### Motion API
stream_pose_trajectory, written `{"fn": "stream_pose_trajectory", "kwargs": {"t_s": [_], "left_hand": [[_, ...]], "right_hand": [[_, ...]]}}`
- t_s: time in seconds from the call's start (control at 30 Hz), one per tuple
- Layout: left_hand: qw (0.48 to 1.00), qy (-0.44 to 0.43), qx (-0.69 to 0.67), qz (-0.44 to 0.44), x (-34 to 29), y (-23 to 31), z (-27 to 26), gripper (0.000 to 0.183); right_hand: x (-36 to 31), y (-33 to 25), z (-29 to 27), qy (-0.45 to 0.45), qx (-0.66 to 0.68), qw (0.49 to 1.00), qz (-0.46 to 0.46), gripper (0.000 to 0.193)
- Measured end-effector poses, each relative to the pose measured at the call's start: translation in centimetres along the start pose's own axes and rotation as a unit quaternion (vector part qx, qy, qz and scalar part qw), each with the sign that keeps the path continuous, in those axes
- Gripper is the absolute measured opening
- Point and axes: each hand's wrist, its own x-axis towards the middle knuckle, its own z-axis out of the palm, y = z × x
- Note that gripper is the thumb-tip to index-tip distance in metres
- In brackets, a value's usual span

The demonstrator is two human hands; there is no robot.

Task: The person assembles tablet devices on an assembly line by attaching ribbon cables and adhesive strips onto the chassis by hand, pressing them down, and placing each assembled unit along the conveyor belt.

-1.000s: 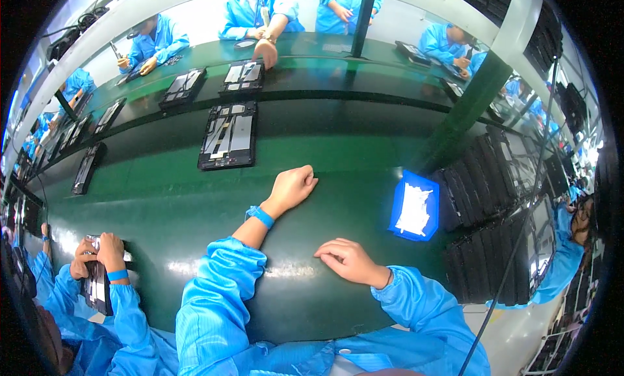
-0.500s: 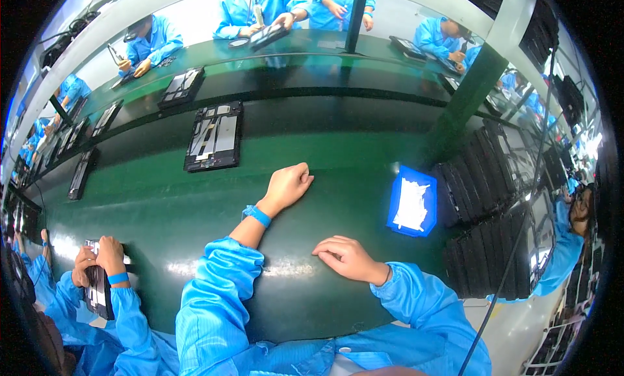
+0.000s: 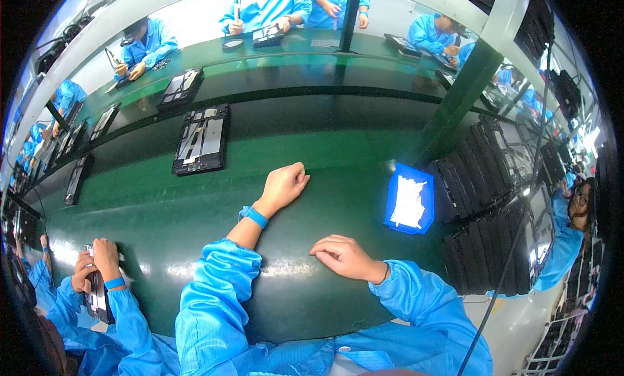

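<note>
Left grip: fingers curled closed, nothing seen in it. Right grip: released, no object visible. Opened tablet lies ahead and left of the left grip, well apart, innards up, presumably for access. Blue tray sits ahead and right of the right grip; its walls likely keep the white strips together. Pose: both forearms extend over the table; left reaches farther, angled rightward; right has fingers loosely bent, pointing left.
</note>
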Motion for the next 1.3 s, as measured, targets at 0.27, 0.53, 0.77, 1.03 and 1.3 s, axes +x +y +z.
{"fn": "stream_pose_trajectory", "kwargs": {"t_s": [0.27,0.53,0.77,1.03,1.3], "left_hand": [[1.000,0.001,0.009,0.002,0.1,-0.1,0.0,0.028],[1.000,-0.002,0.007,-0.001,-0.4,-0.3,-0.4,0.028],[1.000,0.006,0.007,0.015,-0.1,0.1,-0.2,0.027],[0.999,-0.013,0.028,-0.014,0.6,0.2,-0.3,0.033],[1.000,-0.020,0.010,-0.013,0.4,0.3,-0.3,0.037]], "right_hand": [[0.1,0.0,0.0,0.002,-0.001,1.000,-0.003,0.012],[0.2,-0.2,0.5,-0.003,-0.002,1.000,-0.006,0.012],[-0.3,0.2,0.6,0.019,-0.011,1.000,-0.003,0.013],[0.0,1.0,0.2,0.053,0.015,0.998,-0.010,0.014],[-0.5,1.0,0.8,0.032,0.037,0.999,-0.021,0.011]]}}
